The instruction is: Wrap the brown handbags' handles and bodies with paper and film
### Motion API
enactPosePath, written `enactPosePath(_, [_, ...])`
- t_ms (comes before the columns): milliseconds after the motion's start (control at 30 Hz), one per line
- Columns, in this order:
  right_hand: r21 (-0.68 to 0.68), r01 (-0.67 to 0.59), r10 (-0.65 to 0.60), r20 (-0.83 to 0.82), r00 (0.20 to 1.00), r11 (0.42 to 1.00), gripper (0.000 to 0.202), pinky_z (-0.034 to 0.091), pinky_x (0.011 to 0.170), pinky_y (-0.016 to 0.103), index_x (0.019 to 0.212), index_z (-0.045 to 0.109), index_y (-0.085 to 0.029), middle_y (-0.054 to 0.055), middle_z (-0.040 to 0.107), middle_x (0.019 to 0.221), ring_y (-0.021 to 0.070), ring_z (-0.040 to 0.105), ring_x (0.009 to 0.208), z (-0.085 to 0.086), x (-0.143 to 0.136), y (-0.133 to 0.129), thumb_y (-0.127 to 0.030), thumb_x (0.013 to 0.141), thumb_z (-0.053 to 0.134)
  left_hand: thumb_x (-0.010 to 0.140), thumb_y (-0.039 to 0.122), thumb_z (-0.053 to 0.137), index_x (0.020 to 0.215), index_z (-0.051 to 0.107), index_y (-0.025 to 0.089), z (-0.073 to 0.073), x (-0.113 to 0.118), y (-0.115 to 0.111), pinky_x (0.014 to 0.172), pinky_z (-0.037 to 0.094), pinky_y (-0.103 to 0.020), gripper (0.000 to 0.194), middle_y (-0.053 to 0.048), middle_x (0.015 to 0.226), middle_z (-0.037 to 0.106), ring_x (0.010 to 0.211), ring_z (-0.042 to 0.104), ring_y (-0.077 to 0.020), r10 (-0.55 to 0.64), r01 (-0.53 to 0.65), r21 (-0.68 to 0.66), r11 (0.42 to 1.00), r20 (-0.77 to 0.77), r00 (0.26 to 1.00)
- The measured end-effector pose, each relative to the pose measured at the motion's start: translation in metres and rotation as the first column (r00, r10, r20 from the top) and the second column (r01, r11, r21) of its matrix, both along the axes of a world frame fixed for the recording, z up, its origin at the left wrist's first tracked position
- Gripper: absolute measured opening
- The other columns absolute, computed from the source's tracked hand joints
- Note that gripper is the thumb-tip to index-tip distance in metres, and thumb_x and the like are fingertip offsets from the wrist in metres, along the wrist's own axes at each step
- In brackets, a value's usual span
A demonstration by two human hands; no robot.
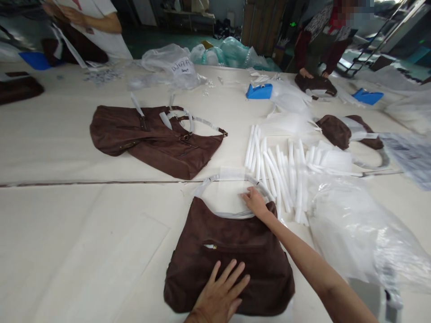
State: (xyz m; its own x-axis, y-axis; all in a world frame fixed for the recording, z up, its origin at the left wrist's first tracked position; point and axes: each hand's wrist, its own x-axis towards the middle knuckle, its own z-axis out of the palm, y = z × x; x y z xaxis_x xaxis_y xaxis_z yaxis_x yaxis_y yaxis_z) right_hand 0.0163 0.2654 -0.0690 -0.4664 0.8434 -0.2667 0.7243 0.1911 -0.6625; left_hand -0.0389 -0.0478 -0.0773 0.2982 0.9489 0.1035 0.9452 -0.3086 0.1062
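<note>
A dark brown handbag (232,233) lies flat in front of me, a zipped pocket on its upper side. Its wrapped handle (208,181) arches away from me, and a thin white foam sheet (232,174) lies across the top of the arch. My left hand (220,289) rests flat on the lower part of the bag, fingers spread. By the right end of the handle, my right hand (255,201) reaches over the bag's upper corner with its fingers extended and slightly apart; nothing shows in them.
Another brown handbag (161,139) lies farther left. White foam tubes (272,166) and clear plastic bags (357,229) are on the right. Behind them stands a blue tape dispenser (259,91). Two people work across the table, one with hands on a brown bag (316,85).
</note>
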Motion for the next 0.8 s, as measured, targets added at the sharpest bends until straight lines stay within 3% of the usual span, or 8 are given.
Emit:
enactPosePath(67, [-0.04, 0.114, -0.113, 0.028, 0.993, 0.993, 0.037, 0.047, 0.077, 0.031, 0.11, 0.059, -0.014, 0.006, 0.067, 0.082, 0.0216, 0.065, 0.08, -0.006, -0.015, 0.009, -0.034, 0.08, 0.069, 0.09, 0.034, 0.055, 0.153, 0.029, 0.033, 0.0, 0.001, -0.002, 0.122, 0.007, -0.055, 0.068, 0.0, 0.164, 0.023, 0.149, 0.019, -0.027, -0.005, 0.005, -0.02, 1.0, 0.015, 1.0])
enactPosePath(167, [-0.192, 0.155, -0.173, -0.082, 0.982, 0.969, 0.028, 0.046, 0.077, 0.031, 0.087, 0.06, -0.018, 0.002, 0.064, 0.073, 0.0224, 0.063, 0.081, -0.009, -0.028, 0.02, -0.031, 0.068, 0.076, 0.091, 0.033, 0.055, 0.153, 0.029, 0.033, 0.0, 0.001, -0.003, 0.122, 0.007, -0.055, 0.067, 0.0, 0.163, 0.023, 0.149, 0.02, -0.027, -0.013, 0.015, -0.064, 0.998, 0.039, 0.999])
enactPosePath(300, [-0.383, 0.033, -0.156, -0.293, 0.943, 0.923, 0.019, 0.048, 0.075, 0.028, 0.07, 0.057, -0.019, -0.003, 0.062, 0.069, 0.0165, 0.061, 0.075, -0.002, -0.03, 0.028, -0.031, 0.065, 0.071, 0.092, 0.033, 0.055, 0.154, 0.026, 0.033, 0.003, 0.002, -0.003, 0.122, 0.013, -0.054, 0.068, -0.001, 0.163, 0.023, 0.149, 0.021, -0.0269, -0.024, 0.033, -0.15, 0.988, 0.061, 0.998])
enactPosePath(500, [-0.571, -0.188, -0.234, -0.584, 0.778, 0.799, 0.043, 0.053, 0.078, 0.031, 0.093, 0.067, -0.019, -0.003, 0.067, 0.075, 0.0139, 0.063, 0.073, 0.027, -0.014, 0.023, -0.032, 0.056, 0.081, 0.096, 0.031, 0.052, 0.153, 0.024, 0.041, 0.005, 0.002, -0.002, 0.122, 0.01, -0.056, 0.064, 0.001, 0.165, 0.016, 0.15, 0.02, -0.0279, -0.007, 0.018, -0.23, 0.973, 0.047, 0.999])
enactPosePath(600, [-0.427, -0.262, -0.072, -0.624, 0.778, 0.865, 0.04, 0.054, 0.086, 0.034, 0.103, 0.072, -0.019, 0.001, 0.07, 0.082, 0.0167, 0.066, 0.082, 0.054, 0.008, 0.001, -0.04, 0.069, 0.079, 0.096, 0.037, 0.051, 0.151, 0.033, 0.038, 0.004, 0.003, 0.002, 0.12, 0.013, -0.059, 0.058, -0.001, 0.165, 0.018, 0.151, 0.016, -0.0308, 0.047, -0.013, -0.272, 0.962, 0.119, 0.992])
enactPosePath(700, [-0.107, -0.354, 0.232, -0.578, 0.782, 0.929, 0.032, 0.05, 0.101, 0.039, 0.109, 0.073, -0.021, 0.007, 0.072, 0.11, 0.0217, 0.065, 0.108, 0.074, 0.039, -0.04, -0.043, 0.091, 0.06, 0.093, 0.042, 0.059, 0.142, 0.047, 0.025, 0.004, 0.007, 0.001, 0.113, 0.031, -0.061, 0.053, -0.011, 0.155, 0.037, 0.14, 0.037, -0.0334, 0.107, -0.057, -0.285, 0.957, 0.163, 0.981])
enactPosePath(733, [0.022, -0.412, 0.359, -0.536, 0.764, 0.911, 0.033, 0.047, 0.106, 0.041, 0.117, 0.07, -0.021, 0.009, 0.069, 0.12, 0.0226, 0.062, 0.116, 0.076, 0.05, -0.056, -0.041, 0.095, 0.054, 0.092, 0.042, 0.06, 0.137, 0.05, 0.021, 0.004, 0.007, -0.002, 0.108, 0.039, -0.059, 0.051, -0.012, 0.148, 0.045, 0.132, 0.046, -0.0318, 0.124, -0.073, -0.285, 0.956, 0.166, 0.978])
enactPosePath(800, [0.255, -0.537, 0.594, -0.386, 0.706, 0.804, 0.039, 0.038, 0.115, 0.046, 0.134, 0.059, -0.022, 0.011, 0.061, 0.137, 0.0233, 0.052, 0.132, 0.069, 0.072, -0.089, -0.034, 0.1, 0.044, 0.093, 0.04, 0.061, 0.13, 0.054, 0.018, 0.007, 0.006, -0.013, 0.099, 0.049, -0.053, 0.044, -0.012, 0.136, 0.054, 0.118, 0.056, -0.0275, 0.169, -0.114, -0.293, 0.949, 0.168, 0.971])
